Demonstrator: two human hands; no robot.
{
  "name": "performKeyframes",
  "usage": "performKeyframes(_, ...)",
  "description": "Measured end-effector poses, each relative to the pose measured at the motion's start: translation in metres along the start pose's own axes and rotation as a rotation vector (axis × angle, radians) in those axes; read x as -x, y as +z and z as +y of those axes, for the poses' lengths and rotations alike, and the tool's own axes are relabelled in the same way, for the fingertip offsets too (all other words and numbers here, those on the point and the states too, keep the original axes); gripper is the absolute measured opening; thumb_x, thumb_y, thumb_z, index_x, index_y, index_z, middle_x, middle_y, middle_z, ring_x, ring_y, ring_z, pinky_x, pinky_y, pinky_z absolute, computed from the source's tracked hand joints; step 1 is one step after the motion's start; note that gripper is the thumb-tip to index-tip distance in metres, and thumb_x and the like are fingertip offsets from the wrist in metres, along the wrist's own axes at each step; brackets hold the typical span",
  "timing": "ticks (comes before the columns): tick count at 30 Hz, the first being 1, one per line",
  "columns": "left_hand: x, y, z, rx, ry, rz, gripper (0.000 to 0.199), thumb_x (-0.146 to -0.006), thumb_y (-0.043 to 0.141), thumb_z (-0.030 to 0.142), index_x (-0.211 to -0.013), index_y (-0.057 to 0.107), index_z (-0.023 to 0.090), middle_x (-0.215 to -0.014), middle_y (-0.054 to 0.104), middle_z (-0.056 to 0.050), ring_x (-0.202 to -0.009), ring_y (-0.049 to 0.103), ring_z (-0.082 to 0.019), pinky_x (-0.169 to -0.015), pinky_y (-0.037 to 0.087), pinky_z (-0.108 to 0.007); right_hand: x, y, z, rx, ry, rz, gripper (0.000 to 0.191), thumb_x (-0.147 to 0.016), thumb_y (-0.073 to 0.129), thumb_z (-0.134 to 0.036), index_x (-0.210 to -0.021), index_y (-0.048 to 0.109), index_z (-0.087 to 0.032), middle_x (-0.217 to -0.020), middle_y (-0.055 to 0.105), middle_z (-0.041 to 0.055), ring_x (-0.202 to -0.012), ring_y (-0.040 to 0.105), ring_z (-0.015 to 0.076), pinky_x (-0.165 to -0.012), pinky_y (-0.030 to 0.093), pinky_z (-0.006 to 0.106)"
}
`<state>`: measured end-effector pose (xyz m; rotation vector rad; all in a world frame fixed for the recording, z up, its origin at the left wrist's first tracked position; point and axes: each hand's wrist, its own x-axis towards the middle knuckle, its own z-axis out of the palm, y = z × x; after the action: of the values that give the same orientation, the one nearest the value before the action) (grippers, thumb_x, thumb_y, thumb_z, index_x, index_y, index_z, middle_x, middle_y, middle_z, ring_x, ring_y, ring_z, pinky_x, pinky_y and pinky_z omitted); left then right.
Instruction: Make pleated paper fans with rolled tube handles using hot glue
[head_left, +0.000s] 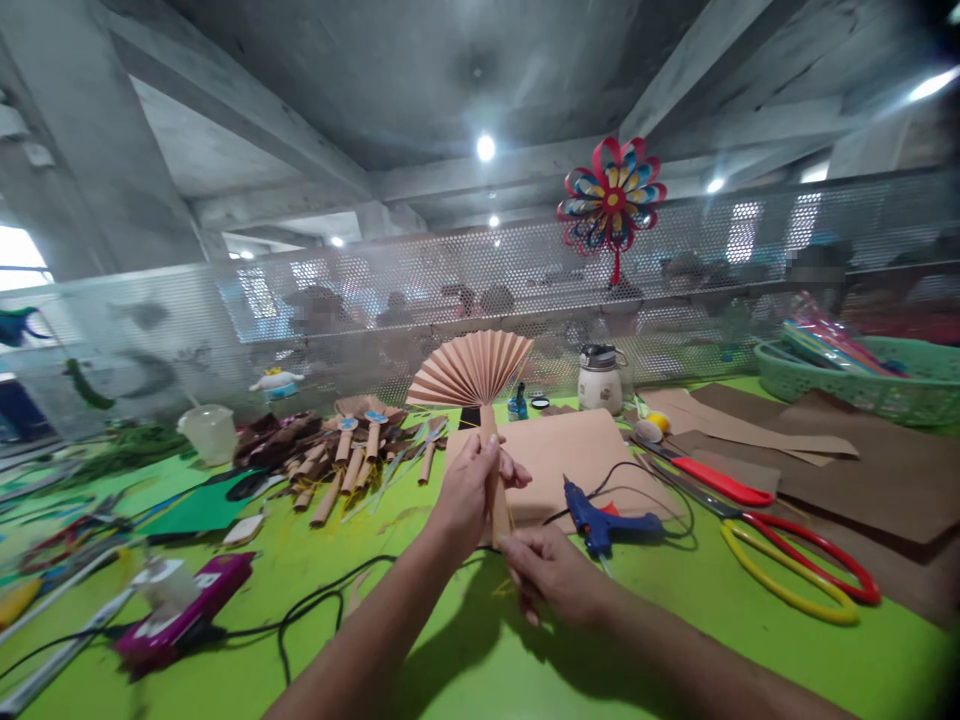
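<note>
A pleated brown paper fan [474, 368] stands upright in front of me, spread out above a rolled paper handle [496, 500]. My left hand [474, 488] is wrapped around that handle. At the handle's lower end, my right hand [551, 572] is closed in a pinch. A thin yellow strand [513, 517] runs at its fingertips, with a loose bit hanging below. Just right of the hands lies a blue glue gun [604, 515] with a black cord. Behind them is a sheet of tan paper [559, 455], partly covered by the left hand and the fan's handle.
Large scissors [795, 560] with red and yellow handles lie right, by brown paper sheets [817, 470] and a green basket [900, 385]. Several small rolled-paper pieces [360, 460] are heaped left. A purple power strip [187, 610] sits front left. A white bottle [600, 385] stands before the mesh partition [360, 330].
</note>
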<state>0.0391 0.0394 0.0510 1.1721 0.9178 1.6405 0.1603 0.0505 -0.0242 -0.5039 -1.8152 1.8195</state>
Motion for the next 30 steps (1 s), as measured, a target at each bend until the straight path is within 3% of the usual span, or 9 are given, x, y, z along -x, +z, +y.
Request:
performKeyframes(5,-0.002,-0.006,-0.007,0.031,-0.038,0.023,0.032,-0.083,0.065,0.040,-0.097,0.048,0.017,-0.063,0.056,0.004,-0.051,0.054,-0.010,-0.044,0.034,-0.018,0.002,-0.004,0.005,0.084,0.060,-0.033,0.058,-0.075,0.060,-0.072,-0.059,0.053,-0.017,-0.040,0.039,-0.0081,-0.030,0.035,0.0052,-0.033,0.028,0.019)
performKeyframes(11,-0.007,-0.023,-0.019,0.058,-0.110,0.103,0.033,-0.080,0.067,0.038,-0.098,0.050,0.015,-0.062,0.058,0.003,-0.049,0.053,-0.009,-0.044,0.036,-0.018,0.014,-0.012,-0.009,0.363,0.186,-0.271,0.035,-0.083,0.061,-0.045,-0.070,0.067,-0.013,-0.053,0.057,-0.0007,-0.042,0.047,0.0085,-0.042,0.034,0.020)
performKeyframes(13,-0.005,-0.027,-0.023,0.066,-0.154,0.115,0.032,-0.080,0.068,0.037,-0.098,0.053,0.015,-0.062,0.059,0.003,-0.048,0.053,-0.010,-0.043,0.036,-0.018,0.014,-0.020,-0.015,0.512,0.073,-0.174,0.030,-0.080,0.066,-0.041,-0.066,0.068,-0.014,-0.055,0.059,0.0000,-0.048,0.048,0.0102,-0.046,0.032,0.022)
performKeyframes(15,-0.003,-0.028,-0.027,0.076,-0.203,0.113,0.031,-0.079,0.068,0.036,-0.097,0.055,0.014,-0.062,0.059,0.002,-0.048,0.053,-0.010,-0.043,0.037,-0.018,0.009,-0.032,-0.019,0.595,-0.067,0.091,0.029,-0.078,0.069,-0.040,-0.065,0.069,-0.015,-0.058,0.060,0.0013,-0.054,0.049,0.0124,-0.051,0.033,0.024)
performKeyframes(18,0.000,-0.023,-0.033,0.100,-0.266,0.096,0.027,-0.080,0.066,0.029,-0.099,0.057,0.013,-0.062,0.060,0.000,-0.049,0.055,-0.010,-0.044,0.039,-0.017,0.000,-0.050,-0.022,0.563,-0.114,0.316,0.036,-0.086,0.057,-0.047,-0.076,0.070,-0.014,-0.067,0.062,0.0038,-0.060,0.050,0.0145,-0.055,0.036,0.026)
performKeyframes(21,0.000,-0.019,-0.036,0.136,-0.312,0.095,0.022,-0.080,0.060,0.021,-0.101,0.057,0.013,-0.063,0.061,-0.001,-0.050,0.055,-0.011,-0.044,0.040,-0.017,-0.005,-0.058,-0.018,0.515,-0.075,0.302,0.044,-0.088,0.049,-0.053,-0.074,0.065,-0.014,-0.063,0.055,0.0015,-0.055,0.046,0.0127,-0.050,0.035,0.025)
performKeyframes(24,-0.004,-0.023,-0.033,0.166,-0.364,0.118,0.016,-0.081,0.055,0.015,-0.097,0.055,0.014,-0.062,0.060,-0.002,-0.050,0.056,-0.011,-0.042,0.039,-0.016,-0.005,-0.053,-0.012,0.508,-0.046,0.198,0.041,-0.084,0.055,-0.050,-0.064,0.059,-0.015,-0.056,0.046,-0.0023,-0.053,0.042,0.0110,-0.049,0.033,0.023)
performKeyframes(30,-0.002,-0.038,-0.007,0.170,-0.392,0.186,0.016,-0.087,0.055,0.015,-0.103,0.053,0.017,-0.060,0.059,-0.002,-0.045,0.055,-0.011,-0.036,0.035,-0.012,-0.002,-0.046,-0.008,0.515,-0.014,0.093,0.039,-0.082,0.061,-0.046,-0.059,0.055,-0.015,-0.053,0.044,-0.0037,-0.049,0.039,0.0088,-0.048,0.030,0.022)
